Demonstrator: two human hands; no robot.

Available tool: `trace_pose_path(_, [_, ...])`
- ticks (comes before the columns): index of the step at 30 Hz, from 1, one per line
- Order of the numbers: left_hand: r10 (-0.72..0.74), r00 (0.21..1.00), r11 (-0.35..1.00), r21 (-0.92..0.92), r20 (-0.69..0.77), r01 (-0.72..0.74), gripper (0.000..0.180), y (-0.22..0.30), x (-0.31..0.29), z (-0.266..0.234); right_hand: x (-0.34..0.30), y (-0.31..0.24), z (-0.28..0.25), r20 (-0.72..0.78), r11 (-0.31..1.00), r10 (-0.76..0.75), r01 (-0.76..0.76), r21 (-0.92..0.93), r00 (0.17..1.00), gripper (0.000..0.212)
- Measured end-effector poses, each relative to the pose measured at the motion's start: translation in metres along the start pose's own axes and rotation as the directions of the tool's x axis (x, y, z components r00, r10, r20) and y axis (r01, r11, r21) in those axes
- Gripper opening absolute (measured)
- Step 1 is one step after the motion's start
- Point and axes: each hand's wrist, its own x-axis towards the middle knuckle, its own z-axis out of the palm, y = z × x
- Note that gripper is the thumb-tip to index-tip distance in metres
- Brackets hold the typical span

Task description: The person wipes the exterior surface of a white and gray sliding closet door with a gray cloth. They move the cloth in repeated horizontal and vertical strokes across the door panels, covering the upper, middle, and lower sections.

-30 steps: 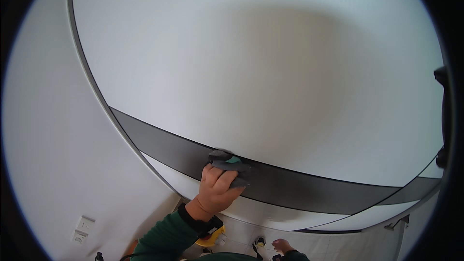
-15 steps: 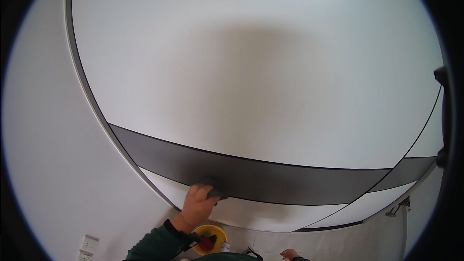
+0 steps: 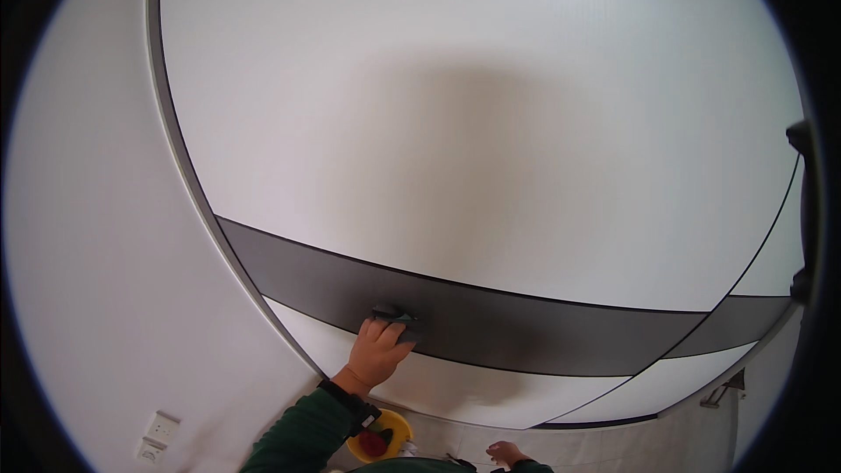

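My left hand reaches up from a green sleeve, its fingers closed over a dark grey folded cloth. The cloth is pressed against the dark grey band that crosses a tall white panel door. Part of the cloth is hidden under my fingers. Low down at the bottom edge, my right hand hangs away from the door. Its fingers are loosely bent and a little apart, and nothing shows in them.
A yellow bucket with red and dark green things inside stands on the tiled floor below my left forearm. The white wall at left carries sockets. A narrower panel adjoins at right, near a small dark wall fitting.
My left hand and the cloth have moved slightly up and to the right along the grey band. My right hand has shifted a little left and up. The view has shifted slightly.
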Motion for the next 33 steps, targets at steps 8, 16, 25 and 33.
trace_pose_path(8, [-0.199,0.928,0.972,-0.059,0.316,0.229,0.02,0.003,-0.054,-0.005,-0.04,0.057,0.081,-0.093,0.972,0.222,-0.212,0.099,0.971,0.044])
trace_pose_path(16, [-0.198,0.896,0.966,0.074,-0.398,0.247,0.033,-0.046,0.059,-0.091,-0.037,0.014,0.049,0.09,0.75,0.493,-0.476,0.459,0.865,0.028])
trace_pose_path(25, [-0.081,0.993,0.994,0.064,-0.083,0.087,0.019,-0.025,0.009,-0.019,-0.022,-0.027,0.027,-0.084,0.72,0.476,-0.333,0.609,0.876,0.026])
trace_pose_path(33, [-0.321,0.884,0.944,0.036,0.339,0.329,0.022,-0.017,-0.089,0.005,-0.019,0.014,0.05,-0.044,0.893,0.375,-0.348,0.286,0.926,0.025])
